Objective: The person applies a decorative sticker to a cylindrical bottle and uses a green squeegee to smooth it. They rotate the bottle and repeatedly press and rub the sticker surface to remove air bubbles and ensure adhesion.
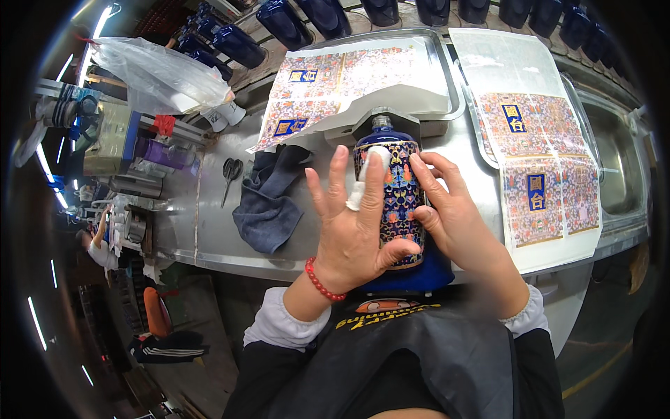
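Observation:
A dark blue ceramic bottle [391,143] lies with its neck pointing away from me, wrapped in a colourful patterned label [400,192]. My left hand [352,230] rests flat on its left side, fingers spread, with a white pad [364,183] tucked between the fingers against the label. My right hand [447,209] cups the bottle's right side, fingertips on the label. The bottle's base rests on a blue support [419,276] at the table's near edge.
Printed label sheets lie on a metal tray [335,87] behind and on a sheet [541,167] to the right. A dark cloth [269,202] and scissors [230,174] lie left. Several blue bottles [286,24] line the far edge. A plastic bag [157,73] sits far left.

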Available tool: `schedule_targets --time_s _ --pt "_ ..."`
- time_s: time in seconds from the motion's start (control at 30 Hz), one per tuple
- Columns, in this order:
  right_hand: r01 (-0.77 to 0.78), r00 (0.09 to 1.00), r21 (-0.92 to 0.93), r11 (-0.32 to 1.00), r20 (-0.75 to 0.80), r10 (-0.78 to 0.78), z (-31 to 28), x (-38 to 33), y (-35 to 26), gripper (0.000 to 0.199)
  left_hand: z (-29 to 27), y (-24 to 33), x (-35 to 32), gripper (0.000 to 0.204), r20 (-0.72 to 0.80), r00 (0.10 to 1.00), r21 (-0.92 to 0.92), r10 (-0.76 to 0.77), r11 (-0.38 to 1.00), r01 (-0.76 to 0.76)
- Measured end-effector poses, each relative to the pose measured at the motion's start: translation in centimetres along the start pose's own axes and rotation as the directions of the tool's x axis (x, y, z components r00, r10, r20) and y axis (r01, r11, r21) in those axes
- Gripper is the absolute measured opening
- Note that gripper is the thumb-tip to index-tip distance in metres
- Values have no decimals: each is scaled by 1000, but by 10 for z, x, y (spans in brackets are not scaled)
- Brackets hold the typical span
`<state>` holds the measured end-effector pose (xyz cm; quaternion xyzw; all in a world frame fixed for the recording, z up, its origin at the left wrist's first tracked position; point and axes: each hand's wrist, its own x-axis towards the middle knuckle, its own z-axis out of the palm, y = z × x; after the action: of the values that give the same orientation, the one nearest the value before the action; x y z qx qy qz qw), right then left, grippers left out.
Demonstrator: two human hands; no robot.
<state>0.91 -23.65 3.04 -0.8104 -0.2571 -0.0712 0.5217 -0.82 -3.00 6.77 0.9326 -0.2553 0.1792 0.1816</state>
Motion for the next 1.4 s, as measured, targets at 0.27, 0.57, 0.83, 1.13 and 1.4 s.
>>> schedule_targets --time_s 0.27,0.57,0.83,1.13,1.4 --pt "9 1000 -22 1000 -1 -9 0 0 2 63 0 -5 -2 116 -82 997 -172 -7 985 -7" --pt "-3 1000 -16 1000 9 3 2 0 1 64 3 3 -11 112 98 995 21 -31 999 29" --pt "1 1000 -2 1000 5 -1 3 0 0 65 -1 9 -3 108 118 992 94 43 994 -54" --pt "9 1000 8 1000 -4 -9 2 -1 0 64 6 -1 -14 120 -59 997 -241 -55 970 40" --pt "4 1000 -23 1000 6 -4 1 -1 0 63 5 10 -19 114 122 987 74 102 991 -111"
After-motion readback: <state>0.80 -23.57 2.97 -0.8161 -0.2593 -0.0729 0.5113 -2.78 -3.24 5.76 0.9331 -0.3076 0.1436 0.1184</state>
